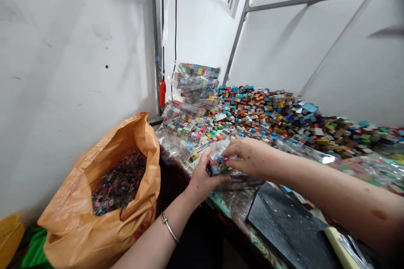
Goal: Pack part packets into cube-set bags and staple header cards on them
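White walls (94, 42) rise around our worktable (238, 204), where loose printed blocks (259, 103) heap beyond our fingers (233, 149); left of them gapes an orange sack (142, 214) of tiny multicoloured pieces (121, 180), and to their near right lies a black board (280, 222); directly under them sits a clear plastic pack of blocks (217, 170); our left hand (199, 180) clasps its left end, thumb on the near side; our right hand (249, 157) arches over its top, thumb and forefinger partly apart, and whether they pinch anything we cannot tell; we judge it light yet firm, its film slippery and easily torn, best gripped at both ends.
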Tool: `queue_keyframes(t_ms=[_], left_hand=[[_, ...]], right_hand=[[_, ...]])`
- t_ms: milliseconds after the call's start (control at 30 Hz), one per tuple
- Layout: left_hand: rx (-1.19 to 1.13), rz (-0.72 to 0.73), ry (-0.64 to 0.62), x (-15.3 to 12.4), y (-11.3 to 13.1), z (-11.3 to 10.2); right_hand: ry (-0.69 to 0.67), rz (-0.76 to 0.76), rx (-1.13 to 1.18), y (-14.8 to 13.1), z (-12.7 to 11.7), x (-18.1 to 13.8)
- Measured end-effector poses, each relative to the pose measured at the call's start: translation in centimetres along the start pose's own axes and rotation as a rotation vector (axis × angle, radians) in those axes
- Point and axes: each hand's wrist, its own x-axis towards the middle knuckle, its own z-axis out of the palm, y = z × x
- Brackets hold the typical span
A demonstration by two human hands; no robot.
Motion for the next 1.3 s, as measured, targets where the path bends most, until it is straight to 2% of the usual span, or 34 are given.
queue_keyframes(t_ms=[100,167,233,300,367,433,533,700,800,900,1033,1200,1300], left_hand=[[0.061,0.011,0.000,-0.1,-0.1,-0.3],[0.068,0.007,-0.010,-0.1,-0.1,-0.4],[0.050,0.000,-0.022,-0.1,0.0,-0.4],[0.023,-0.007,-0.024,-0.1,0.1,-0.5],[0.000,-0.013,-0.027,-0.1,0.1,-0.5],[-0.019,-0.022,-0.036,-0.2,0.0,-0.4],[-0.015,-0.032,-0.026,-0.3,0.1,-0.4],[0.041,0.004,-0.020,-0.2,0.8,-0.5],[0.059,0.023,-0.036,-0.2,1.1,-0.6],[0.079,0.013,-0.047,-0.3,1.0,-0.8],[0.071,0.003,-0.050,-0.4,0.7,-0.7],[0.012,-0.004,-0.045,-0.4,1.1,-0.5],[0.016,-0.026,-0.048,-0.5,1.5,-0.4]], right_hand=[[-0.087,0.070,0.143,-0.5,-0.7,0.3],[-0.149,0.161,0.361,-0.6,-1.4,0.3],[-0.153,0.258,0.625,-0.4,-1.8,0.2],[-0.134,0.319,0.706,0.0,-1.8,0.1],[-0.135,0.281,0.552,0.4,-1.3,0.2],[-0.165,0.181,0.366,0.8,-0.8,0.5],[-0.189,0.102,0.260,0.7,-0.5,0.9],[-0.156,0.087,0.253,0.2,-0.5,0.6],[-0.182,0.142,0.243,0.2,-0.2,0.2],[-0.185,0.184,0.123,0.3,0.2,0.2],[-0.180,0.153,0.002,0.0,0.7,0.4],[-0.066,0.036,-0.036,-0.3,0.7,-0.5],[0.048,0.139,-0.021,0.0,0.6,-0.9]])
